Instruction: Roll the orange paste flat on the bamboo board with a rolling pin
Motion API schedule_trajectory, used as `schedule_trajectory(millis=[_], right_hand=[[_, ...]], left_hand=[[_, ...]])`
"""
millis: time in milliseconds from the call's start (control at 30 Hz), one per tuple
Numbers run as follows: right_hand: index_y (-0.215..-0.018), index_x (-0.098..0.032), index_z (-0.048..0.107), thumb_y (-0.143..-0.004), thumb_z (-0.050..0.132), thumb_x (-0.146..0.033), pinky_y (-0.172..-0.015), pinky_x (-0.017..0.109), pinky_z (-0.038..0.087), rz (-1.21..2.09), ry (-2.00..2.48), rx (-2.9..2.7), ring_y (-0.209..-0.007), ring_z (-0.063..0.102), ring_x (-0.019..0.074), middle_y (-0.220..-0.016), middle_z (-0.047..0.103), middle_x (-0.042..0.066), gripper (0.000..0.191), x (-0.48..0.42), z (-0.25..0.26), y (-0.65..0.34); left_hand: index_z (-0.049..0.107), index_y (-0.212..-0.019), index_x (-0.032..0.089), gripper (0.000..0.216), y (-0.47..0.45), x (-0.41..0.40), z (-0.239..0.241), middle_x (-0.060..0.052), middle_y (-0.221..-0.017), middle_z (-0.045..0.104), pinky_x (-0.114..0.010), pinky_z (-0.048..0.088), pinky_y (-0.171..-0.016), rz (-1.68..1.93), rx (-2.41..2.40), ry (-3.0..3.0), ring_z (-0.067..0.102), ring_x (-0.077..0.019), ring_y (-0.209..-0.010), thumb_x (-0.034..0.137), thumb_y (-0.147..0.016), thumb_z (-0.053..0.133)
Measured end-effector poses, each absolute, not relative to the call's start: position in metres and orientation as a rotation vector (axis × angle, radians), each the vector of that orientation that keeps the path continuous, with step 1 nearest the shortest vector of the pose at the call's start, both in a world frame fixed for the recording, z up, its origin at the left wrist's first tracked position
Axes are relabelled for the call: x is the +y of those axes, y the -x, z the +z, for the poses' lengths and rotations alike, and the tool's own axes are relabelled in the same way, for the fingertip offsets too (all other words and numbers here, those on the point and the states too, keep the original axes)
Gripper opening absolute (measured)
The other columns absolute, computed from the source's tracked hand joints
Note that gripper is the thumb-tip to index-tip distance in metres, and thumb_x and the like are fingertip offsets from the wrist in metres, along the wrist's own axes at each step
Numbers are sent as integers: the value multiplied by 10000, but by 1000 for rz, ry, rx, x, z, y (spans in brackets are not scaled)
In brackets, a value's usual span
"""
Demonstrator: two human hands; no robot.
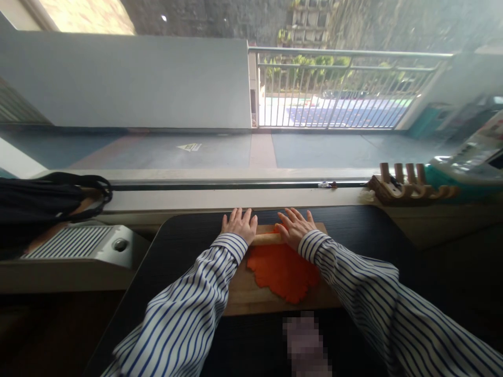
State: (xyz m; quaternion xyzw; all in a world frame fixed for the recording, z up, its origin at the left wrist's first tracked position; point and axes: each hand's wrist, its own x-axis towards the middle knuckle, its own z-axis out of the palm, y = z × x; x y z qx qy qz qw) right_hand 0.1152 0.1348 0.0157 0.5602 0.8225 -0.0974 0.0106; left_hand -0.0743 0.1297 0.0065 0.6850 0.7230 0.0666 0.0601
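A pale wooden rolling pin (266, 239) lies crosswise over a flat sheet of orange dough or modelling clay (285, 272) with ragged edges. Beneath the sheet is a wooden board (242, 299). My left hand (239, 225) rests palm down on the pin's left end, fingers stretched forward. At the other end, my right hand (294, 228) also lies flat over the pin, fingers spread. Neither hand wraps round it, and both ends of the pin are hidden under the palms.
The board sits on a black table (176, 251) against a windowsill (188, 200). On the sill at right stand a wooden holder with pegs (408, 183) and a teal container (448, 180). At left are a black bag (43, 201) and a white vented unit (113, 241). A pixelated patch covers something below the board.
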Motion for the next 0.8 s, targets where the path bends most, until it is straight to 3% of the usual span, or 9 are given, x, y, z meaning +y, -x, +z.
schedule_trajectory(millis=[233,500,667,800], right_hand=[[-1368,-293,272,-888,187,-516,-1002,639,72,-451,-1680,2545,-1332,146,265,-1452,256,44,536,174,12,-111],[-1308,-284,375,-909,191,-415,-1008,637,94,-443,-1607,2628,-1307,220,241,-1375,397,30,459,198,14,-102],[-1309,-292,373,-911,210,-408,-1031,585,111,-393,-1584,2703,-1315,205,218,-1388,376,23,445,191,15,-104],[-1348,-280,324,-903,184,-474,-1036,566,113,-371,-1545,2713,-1332,162,226,-1437,295,37,505,172,13,-112]], left_hand=[[485,-1204,186,500,77,150,7,-109,-1292,491,-503,249,-1012,204,2191,-2013,346,-250,-1243,441,-871,212],[597,-917,188,386,79,157,13,-102,-1017,643,-424,368,-909,243,2332,-2026,517,-238,-1045,345,-863,247],[576,-1037,169,410,77,148,13,-115,-1102,607,-403,369,-920,250,2347,-2092,474,-239,-1112,344,-873,243],[465,-1239,164,485,72,131,8,-122,-1327,455,-459,278,-1009,225,2302,-2111,337,-251,-1254,384,-885,217]])
